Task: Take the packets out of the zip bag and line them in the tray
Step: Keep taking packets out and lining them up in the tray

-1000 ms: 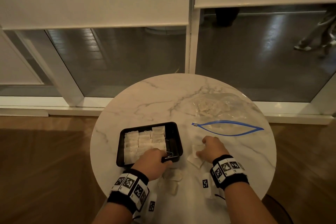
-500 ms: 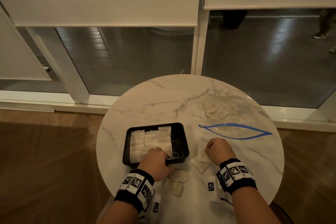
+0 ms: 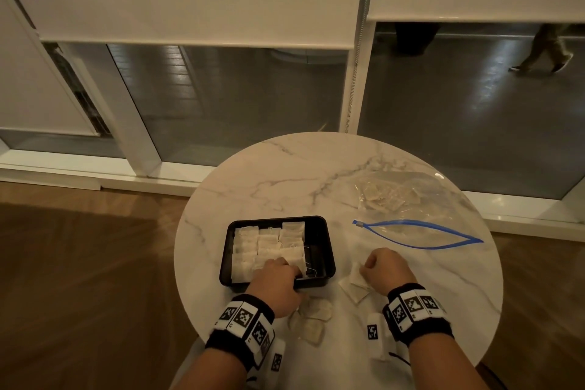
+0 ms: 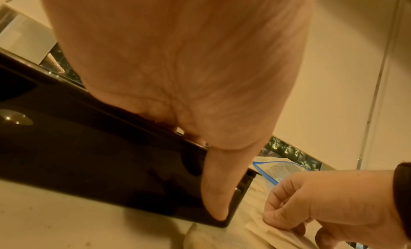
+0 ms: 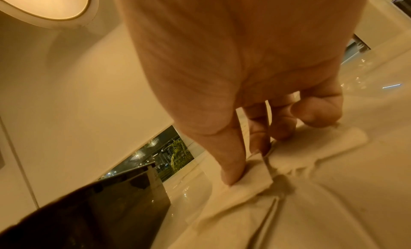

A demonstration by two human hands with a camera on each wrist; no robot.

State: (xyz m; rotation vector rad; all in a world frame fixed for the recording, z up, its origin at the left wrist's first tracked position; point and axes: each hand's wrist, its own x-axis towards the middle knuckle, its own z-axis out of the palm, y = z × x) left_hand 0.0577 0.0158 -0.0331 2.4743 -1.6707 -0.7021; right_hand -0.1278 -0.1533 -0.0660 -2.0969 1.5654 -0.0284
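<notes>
Your round, veined marble worktop carries a glossy black rectangular tray with soft, papery white packets in rows across its left side; its right strip is bare. Right of the tray lies the clear, crinkled zip bag, its blue mouth gaping, more packets inside. Loose packets sit just below the tray, near the worktop's edge. Your left hand rests over the tray's near rim, thumb down its outer wall; whether its fingers grip anything, you cannot tell. Your right hand pinches a creased packet just right of the tray.
</notes>
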